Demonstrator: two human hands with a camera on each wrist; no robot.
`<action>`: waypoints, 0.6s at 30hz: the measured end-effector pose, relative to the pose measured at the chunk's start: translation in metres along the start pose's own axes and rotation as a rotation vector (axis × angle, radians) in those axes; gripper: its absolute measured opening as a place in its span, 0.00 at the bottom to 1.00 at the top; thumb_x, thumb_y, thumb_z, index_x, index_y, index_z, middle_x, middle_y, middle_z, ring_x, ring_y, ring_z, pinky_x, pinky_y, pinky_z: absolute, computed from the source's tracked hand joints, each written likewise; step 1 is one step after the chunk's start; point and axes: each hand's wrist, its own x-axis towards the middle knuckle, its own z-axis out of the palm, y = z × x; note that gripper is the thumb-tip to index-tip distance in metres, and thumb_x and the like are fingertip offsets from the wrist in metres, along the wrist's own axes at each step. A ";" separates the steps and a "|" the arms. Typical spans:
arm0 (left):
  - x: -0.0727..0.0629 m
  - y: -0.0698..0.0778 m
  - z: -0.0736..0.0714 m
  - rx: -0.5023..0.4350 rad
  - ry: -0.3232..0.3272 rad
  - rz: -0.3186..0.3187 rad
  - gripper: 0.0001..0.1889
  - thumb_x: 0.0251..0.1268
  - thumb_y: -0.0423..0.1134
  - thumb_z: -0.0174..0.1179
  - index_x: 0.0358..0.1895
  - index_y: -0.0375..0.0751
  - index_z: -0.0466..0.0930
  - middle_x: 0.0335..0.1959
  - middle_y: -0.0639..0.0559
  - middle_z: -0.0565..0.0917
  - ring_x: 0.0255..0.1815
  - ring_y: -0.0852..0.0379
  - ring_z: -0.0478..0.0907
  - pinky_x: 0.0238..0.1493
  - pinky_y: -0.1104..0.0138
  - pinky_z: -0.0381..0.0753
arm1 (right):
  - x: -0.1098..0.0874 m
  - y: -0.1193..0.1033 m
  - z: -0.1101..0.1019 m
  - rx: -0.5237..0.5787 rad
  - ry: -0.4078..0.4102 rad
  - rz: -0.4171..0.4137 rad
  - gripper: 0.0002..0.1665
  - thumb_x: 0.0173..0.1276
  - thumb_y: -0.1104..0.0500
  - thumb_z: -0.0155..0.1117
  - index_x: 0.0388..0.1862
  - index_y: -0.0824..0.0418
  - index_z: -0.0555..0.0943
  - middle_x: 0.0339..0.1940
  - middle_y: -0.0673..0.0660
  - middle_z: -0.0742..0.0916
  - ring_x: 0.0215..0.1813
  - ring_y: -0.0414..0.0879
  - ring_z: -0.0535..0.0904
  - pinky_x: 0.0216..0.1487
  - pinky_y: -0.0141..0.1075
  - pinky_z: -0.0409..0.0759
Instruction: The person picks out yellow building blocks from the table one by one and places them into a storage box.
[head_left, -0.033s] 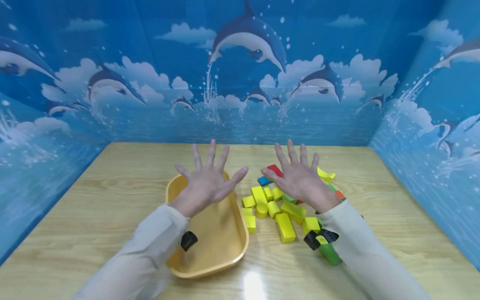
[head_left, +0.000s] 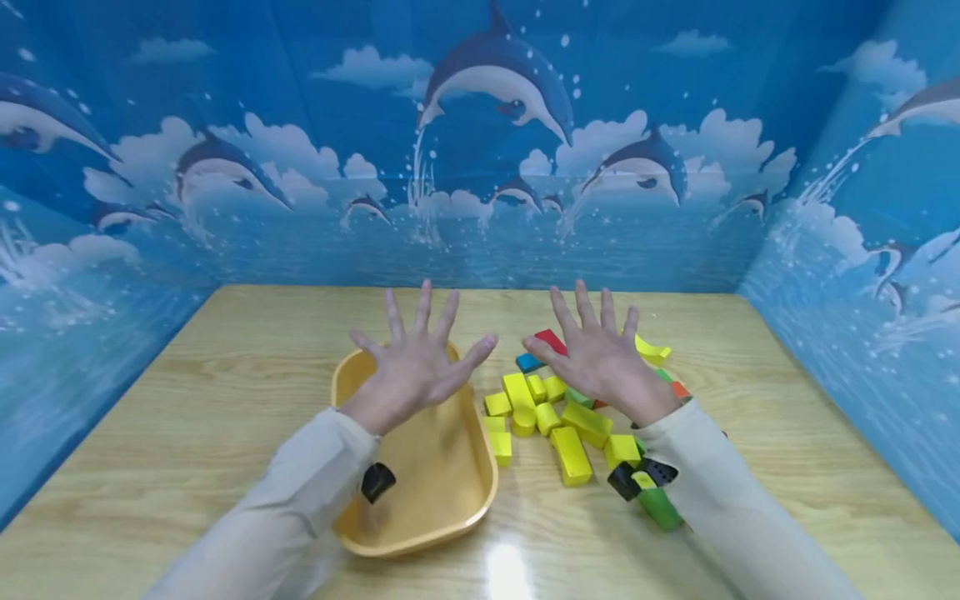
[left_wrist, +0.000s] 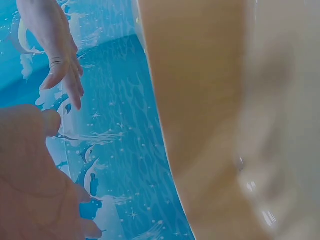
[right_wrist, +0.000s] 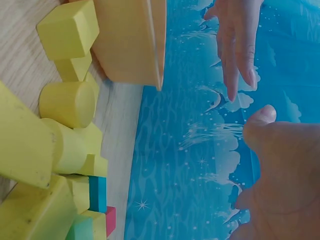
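My left hand (head_left: 408, 362) hovers above a yellow-orange plastic basin (head_left: 431, 471), fingers spread and holding nothing. Level with it on the right, my right hand (head_left: 603, 362) is spread the same way over a group of toy blocks, also holding nothing. Most are yellow blocks (head_left: 572, 457), among them a short yellow cylinder (head_left: 524, 422). A red block (head_left: 551, 341) and a blue block (head_left: 528, 362) lie near the right thumb. Below the right wrist is a green cylinder (head_left: 660, 508), partly hidden by the sleeve. In the right wrist view the basin (right_wrist: 127, 40) stands beyond the yellow blocks.
Everything lies on a light wooden table (head_left: 225, 400). A yellow curved block (head_left: 651, 350) and an orange block (head_left: 679, 389) are at the right of the pile. Blue dolphin-print curtain (head_left: 480, 242) encloses the table's back and sides.
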 end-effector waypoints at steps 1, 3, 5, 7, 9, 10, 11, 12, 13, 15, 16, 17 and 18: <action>0.000 0.000 -0.001 -0.003 -0.001 0.000 0.48 0.57 0.81 0.23 0.76 0.61 0.26 0.76 0.49 0.21 0.69 0.31 0.13 0.53 0.19 0.31 | 0.000 0.000 0.000 -0.003 0.002 0.000 0.52 0.70 0.27 0.37 0.79 0.54 0.34 0.78 0.64 0.36 0.74 0.71 0.26 0.65 0.71 0.20; 0.000 -0.001 -0.002 -0.008 -0.002 0.002 0.48 0.57 0.81 0.23 0.76 0.61 0.27 0.76 0.49 0.21 0.69 0.31 0.12 0.53 0.19 0.30 | 0.001 -0.001 -0.001 -0.001 0.004 -0.002 0.52 0.70 0.27 0.37 0.79 0.54 0.34 0.78 0.64 0.36 0.74 0.71 0.26 0.65 0.71 0.20; 0.000 -0.001 -0.003 -0.020 -0.005 0.005 0.48 0.58 0.81 0.24 0.77 0.61 0.28 0.76 0.49 0.22 0.69 0.31 0.12 0.52 0.19 0.29 | 0.002 -0.002 -0.001 -0.002 0.006 -0.003 0.52 0.70 0.27 0.36 0.79 0.54 0.33 0.78 0.64 0.36 0.74 0.71 0.26 0.65 0.71 0.20; 0.000 -0.002 -0.003 -0.029 0.001 0.005 0.48 0.58 0.80 0.25 0.77 0.61 0.29 0.76 0.49 0.22 0.69 0.31 0.12 0.52 0.19 0.28 | 0.001 -0.002 -0.001 0.001 0.017 -0.006 0.52 0.70 0.27 0.36 0.79 0.54 0.34 0.78 0.64 0.36 0.74 0.71 0.26 0.65 0.71 0.21; 0.000 -0.002 -0.003 -0.025 0.008 0.002 0.47 0.59 0.80 0.26 0.77 0.61 0.29 0.77 0.50 0.23 0.69 0.31 0.13 0.53 0.19 0.28 | 0.000 -0.003 -0.001 0.003 0.030 -0.010 0.52 0.70 0.27 0.36 0.79 0.54 0.34 0.78 0.64 0.37 0.74 0.71 0.27 0.65 0.71 0.21; -0.001 -0.002 -0.003 -0.018 0.010 0.000 0.47 0.59 0.80 0.26 0.77 0.61 0.29 0.77 0.49 0.23 0.70 0.31 0.13 0.53 0.19 0.28 | -0.001 -0.004 -0.001 0.003 0.037 -0.011 0.52 0.70 0.27 0.36 0.79 0.54 0.34 0.78 0.65 0.37 0.74 0.72 0.27 0.65 0.71 0.21; -0.001 -0.002 -0.002 -0.007 0.011 -0.001 0.47 0.59 0.80 0.25 0.77 0.61 0.29 0.77 0.49 0.23 0.70 0.31 0.13 0.53 0.19 0.28 | -0.003 -0.004 0.000 0.006 0.044 -0.010 0.52 0.70 0.27 0.36 0.79 0.55 0.35 0.78 0.65 0.38 0.74 0.72 0.28 0.65 0.71 0.21; -0.002 -0.001 -0.001 0.004 0.013 -0.003 0.47 0.59 0.79 0.25 0.77 0.61 0.29 0.77 0.49 0.24 0.70 0.31 0.13 0.53 0.19 0.28 | -0.004 -0.004 0.001 0.007 0.053 -0.011 0.53 0.70 0.27 0.37 0.79 0.55 0.36 0.78 0.66 0.39 0.74 0.72 0.29 0.65 0.72 0.21; -0.003 -0.001 0.000 0.016 0.016 -0.001 0.46 0.60 0.79 0.25 0.77 0.61 0.29 0.77 0.49 0.25 0.70 0.31 0.14 0.53 0.19 0.28 | -0.006 -0.003 0.002 0.008 0.060 -0.011 0.53 0.70 0.27 0.37 0.79 0.56 0.37 0.78 0.66 0.39 0.74 0.73 0.29 0.65 0.72 0.22; -0.006 -0.001 0.003 0.031 0.021 0.003 0.45 0.61 0.78 0.25 0.77 0.61 0.30 0.77 0.48 0.27 0.70 0.32 0.14 0.53 0.20 0.27 | -0.010 -0.002 0.005 0.010 0.071 -0.012 0.52 0.70 0.28 0.39 0.79 0.57 0.38 0.78 0.68 0.41 0.74 0.74 0.31 0.65 0.73 0.23; -0.007 -0.001 0.003 0.034 0.025 0.005 0.44 0.62 0.77 0.24 0.77 0.61 0.30 0.77 0.47 0.28 0.70 0.33 0.14 0.53 0.20 0.27 | -0.012 -0.001 0.006 0.015 0.076 -0.013 0.52 0.71 0.29 0.40 0.79 0.58 0.39 0.78 0.68 0.42 0.74 0.74 0.31 0.65 0.73 0.23; -0.009 -0.002 0.003 0.032 0.034 0.007 0.43 0.63 0.76 0.24 0.77 0.61 0.31 0.78 0.47 0.29 0.70 0.33 0.14 0.54 0.20 0.26 | -0.013 0.000 0.006 0.019 0.080 -0.014 0.52 0.71 0.29 0.40 0.79 0.58 0.39 0.78 0.68 0.42 0.74 0.73 0.31 0.65 0.72 0.23; -0.012 -0.004 0.003 0.028 0.043 0.010 0.42 0.64 0.76 0.24 0.77 0.60 0.32 0.78 0.47 0.30 0.70 0.34 0.14 0.54 0.21 0.25 | -0.014 0.001 0.007 0.018 0.084 -0.018 0.52 0.71 0.29 0.40 0.79 0.58 0.39 0.78 0.68 0.43 0.74 0.73 0.31 0.65 0.72 0.23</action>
